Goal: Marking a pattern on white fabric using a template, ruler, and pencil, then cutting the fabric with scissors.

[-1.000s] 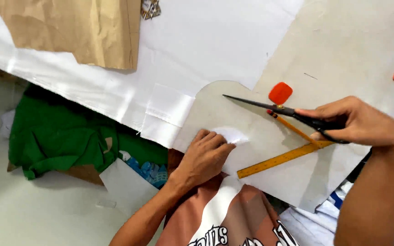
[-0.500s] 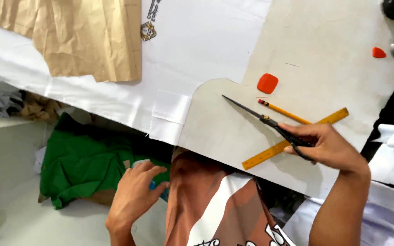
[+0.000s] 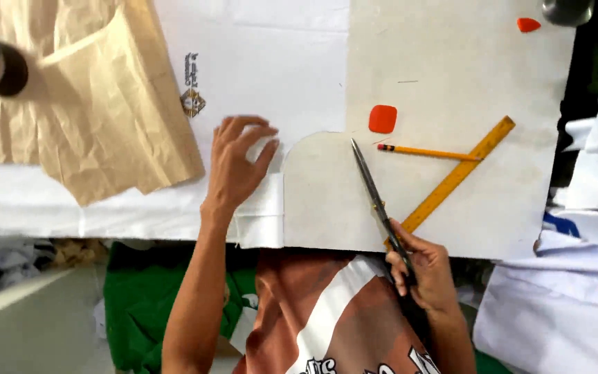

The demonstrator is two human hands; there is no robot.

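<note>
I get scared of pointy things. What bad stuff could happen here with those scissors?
The scissors in the right hand lie closed, tips pointing across the grey board; a slip could perhaps jab towards the left hand on the white fabric. The pencil and yellow ruler lie close by and might get knocked.

Bare board (image 3: 451,55) above chalk (image 3: 383,118), pencil (image 3: 427,152) and ruler (image 3: 451,181)
</note>
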